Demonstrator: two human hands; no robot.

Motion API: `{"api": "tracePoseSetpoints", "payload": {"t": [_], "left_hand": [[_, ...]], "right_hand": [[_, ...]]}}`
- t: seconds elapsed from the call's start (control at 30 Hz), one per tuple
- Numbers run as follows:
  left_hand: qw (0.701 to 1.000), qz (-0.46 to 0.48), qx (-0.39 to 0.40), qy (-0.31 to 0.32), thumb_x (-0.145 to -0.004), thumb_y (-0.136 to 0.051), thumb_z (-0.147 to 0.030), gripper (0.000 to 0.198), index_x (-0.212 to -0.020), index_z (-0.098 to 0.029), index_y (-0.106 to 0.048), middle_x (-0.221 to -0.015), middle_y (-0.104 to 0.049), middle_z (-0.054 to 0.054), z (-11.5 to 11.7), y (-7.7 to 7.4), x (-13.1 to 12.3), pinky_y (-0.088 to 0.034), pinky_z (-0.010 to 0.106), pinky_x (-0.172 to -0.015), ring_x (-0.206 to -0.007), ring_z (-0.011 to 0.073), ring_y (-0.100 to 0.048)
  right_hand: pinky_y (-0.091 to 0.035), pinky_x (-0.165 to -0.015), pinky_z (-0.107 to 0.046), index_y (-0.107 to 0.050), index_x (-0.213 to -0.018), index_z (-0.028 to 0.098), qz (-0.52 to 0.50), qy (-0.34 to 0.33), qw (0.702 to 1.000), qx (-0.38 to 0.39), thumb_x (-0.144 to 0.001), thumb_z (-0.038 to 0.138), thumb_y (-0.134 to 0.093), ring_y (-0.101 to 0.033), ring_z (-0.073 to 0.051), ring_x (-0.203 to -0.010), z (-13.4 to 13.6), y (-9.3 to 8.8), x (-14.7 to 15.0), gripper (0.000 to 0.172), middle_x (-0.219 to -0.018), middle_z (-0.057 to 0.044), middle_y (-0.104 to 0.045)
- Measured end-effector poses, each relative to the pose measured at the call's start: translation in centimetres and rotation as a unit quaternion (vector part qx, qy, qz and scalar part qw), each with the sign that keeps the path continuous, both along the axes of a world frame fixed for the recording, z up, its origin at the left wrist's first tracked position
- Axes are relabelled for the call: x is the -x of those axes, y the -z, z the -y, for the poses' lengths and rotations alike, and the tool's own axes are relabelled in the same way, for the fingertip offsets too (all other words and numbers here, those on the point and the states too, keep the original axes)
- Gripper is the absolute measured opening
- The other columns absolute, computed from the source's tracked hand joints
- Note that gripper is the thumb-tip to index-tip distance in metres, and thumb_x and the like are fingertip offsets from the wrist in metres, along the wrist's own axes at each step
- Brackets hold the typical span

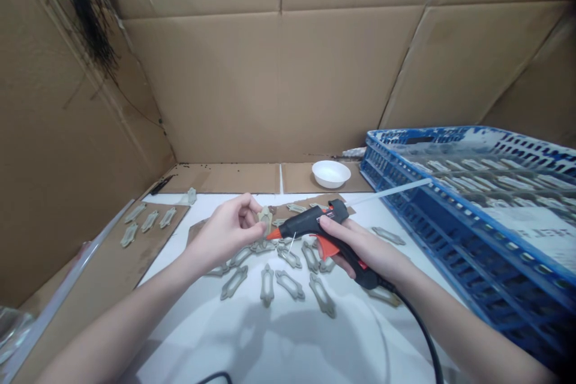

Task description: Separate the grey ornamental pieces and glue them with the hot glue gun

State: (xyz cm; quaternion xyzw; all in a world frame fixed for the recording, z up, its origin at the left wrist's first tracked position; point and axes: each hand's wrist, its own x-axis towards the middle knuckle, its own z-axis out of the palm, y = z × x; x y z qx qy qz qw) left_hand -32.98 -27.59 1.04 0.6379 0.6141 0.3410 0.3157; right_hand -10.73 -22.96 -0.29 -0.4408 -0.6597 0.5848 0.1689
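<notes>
Between the thumb and fingers of my left hand (236,225) is a small greenish frame-shaped piece (265,217), held upright above the table. My right hand (360,246) grips a black and orange hot glue gun (306,223), its orange nozzle pointing left at the lower part of that piece; whether it touches I cannot tell. A long translucent glue stick (391,190) sticks out of the gun's back end. Below both hands several similar frame-shaped pieces (267,285) lie scattered on the white table surface (202,324).
At right stands a blue plastic crate (405,210) with rows of similar pieces and a paper sheet. A white bowl (331,174) sits at the back. Several pieces rest on cardboard (155,237) at left. The gun's black cord (425,330) trails toward the front. Cardboard walls (279,84) enclose the table.
</notes>
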Motion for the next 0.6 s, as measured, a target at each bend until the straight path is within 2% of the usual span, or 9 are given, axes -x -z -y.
{"api": "tracePoseSetpoints", "payload": {"t": [0.4, 0.6], "left_hand": [[1.000, -0.017, -0.004, -0.010, -0.069, -0.054, -0.026, 0.013, -0.072, -0.019, -0.044, -0.054, -0.043, -0.006, 0.03, -0.01, -0.29, -0.030, 0.019, -0.046, -0.050, 0.0083, -0.041], [1.000, -0.025, 0.002, -0.006, -0.070, -0.053, -0.026, 0.012, -0.072, -0.019, -0.043, -0.055, -0.041, -0.007, 0.04, -0.14, -0.44, -0.030, 0.018, -0.047, -0.051, 0.0079, -0.040]], "right_hand": [[-0.029, -0.039, -0.020, -0.041, -0.061, 0.019, 0.029, 0.013, 0.999, -0.024, -0.078, 0.060, -0.036, -0.038, -0.008, -0.033, 0.25, -0.02, -0.04, 0.045, -0.033, 0.006, -0.040], [-0.029, -0.039, -0.020, -0.047, -0.060, 0.018, 0.048, 0.004, 0.998, -0.041, -0.077, 0.062, -0.034, -0.039, -0.008, -0.033, 0.22, -0.01, -0.11, 0.048, -0.034, 0.005, -0.039]]}}
